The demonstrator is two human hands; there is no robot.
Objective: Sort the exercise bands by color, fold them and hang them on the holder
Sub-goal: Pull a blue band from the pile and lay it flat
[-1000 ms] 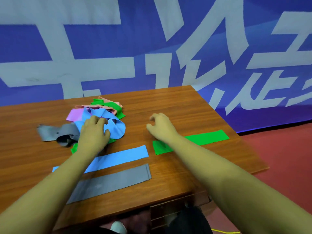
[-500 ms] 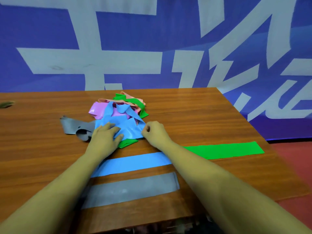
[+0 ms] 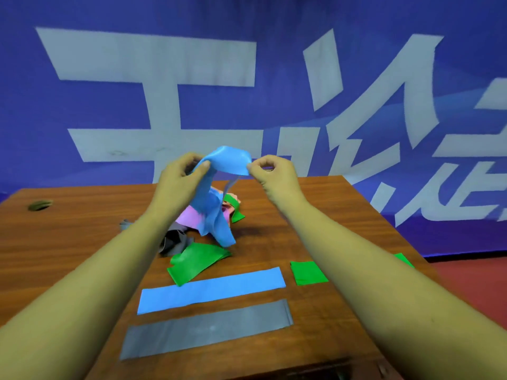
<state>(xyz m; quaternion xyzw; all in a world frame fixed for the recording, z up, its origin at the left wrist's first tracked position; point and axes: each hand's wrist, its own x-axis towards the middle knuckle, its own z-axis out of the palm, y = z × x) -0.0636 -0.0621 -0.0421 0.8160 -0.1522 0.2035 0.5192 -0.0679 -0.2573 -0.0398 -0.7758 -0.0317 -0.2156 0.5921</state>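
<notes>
Head view shows my left hand (image 3: 181,174) and right hand (image 3: 270,171) each pinched shut on the top edge of a blue band (image 3: 219,193), held up over the jumbled pile (image 3: 197,223) on the worktop (image 3: 68,229). Its tail hangs down into the pile. I should lift until the tail clears, keep both grips near the corners, draw it flat, then lay it on the flat blue strip (image 3: 211,289) beside the grey strip (image 3: 205,327) and green strip (image 3: 308,272). No holder is in sight

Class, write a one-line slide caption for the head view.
Both hands, left hand and right hand, lift a blue band above the pile.
</notes>
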